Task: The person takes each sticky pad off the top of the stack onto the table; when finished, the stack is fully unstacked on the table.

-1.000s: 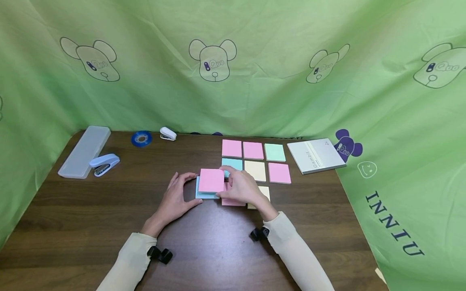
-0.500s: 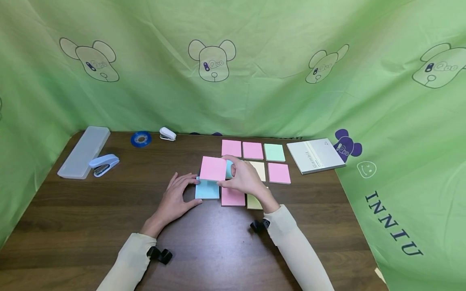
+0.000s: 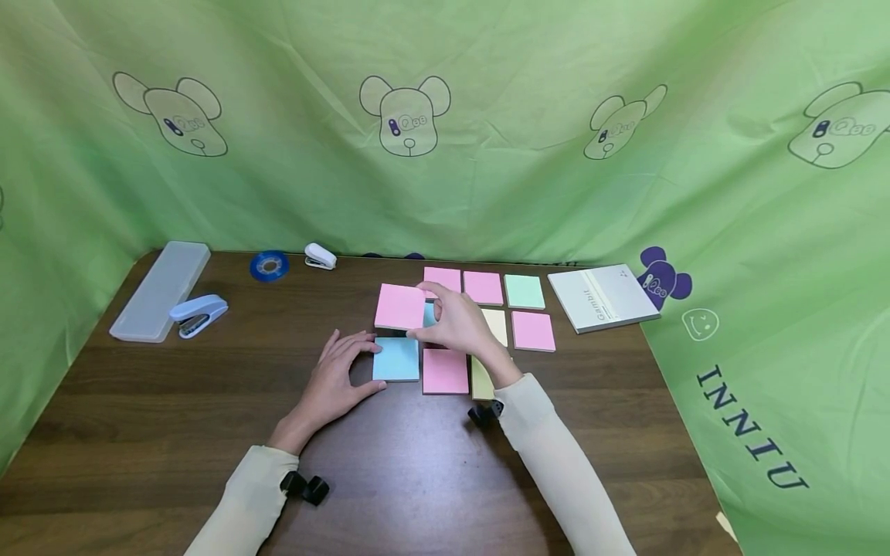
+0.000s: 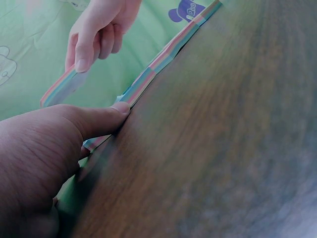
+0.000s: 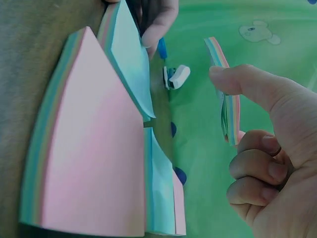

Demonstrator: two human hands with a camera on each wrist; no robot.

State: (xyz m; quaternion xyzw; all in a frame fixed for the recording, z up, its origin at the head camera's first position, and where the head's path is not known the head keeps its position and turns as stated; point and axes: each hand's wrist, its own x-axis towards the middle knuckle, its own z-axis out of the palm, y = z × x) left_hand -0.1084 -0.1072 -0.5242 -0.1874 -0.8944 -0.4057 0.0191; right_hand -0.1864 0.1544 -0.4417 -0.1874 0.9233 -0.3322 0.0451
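My right hand [image 3: 455, 320] pinches a pink-topped sticky note pad [image 3: 399, 306] by its right side, thumb below and fingers above. The right wrist view shows this layered pad [image 5: 230, 106] off the table. My left hand [image 3: 334, 386] holds a blue-topped sticky note pad [image 3: 395, 359] on the table, its thumb and index finger at the left corners. Beside that lies a pink pad [image 3: 445, 371], with a yellow pad [image 3: 481, 381] to its right. Behind my right hand, another blue pad [image 3: 429, 315] and a cream pad [image 3: 497, 324] are partly hidden.
More pads, pink [image 3: 533, 331] and green [image 3: 524, 292] among them, lie in rows behind. A white Gambit box [image 3: 603, 297] is at the back right. A stapler [image 3: 198, 314], translucent case [image 3: 161, 289], blue tape roll [image 3: 269, 266] and small white stapler [image 3: 321, 255] stand left.
My right hand has lifted the pink-topped pad off the blue one and carried it away from me, to just behind it. The blue pad is now uncovered. My left hand has stayed put.
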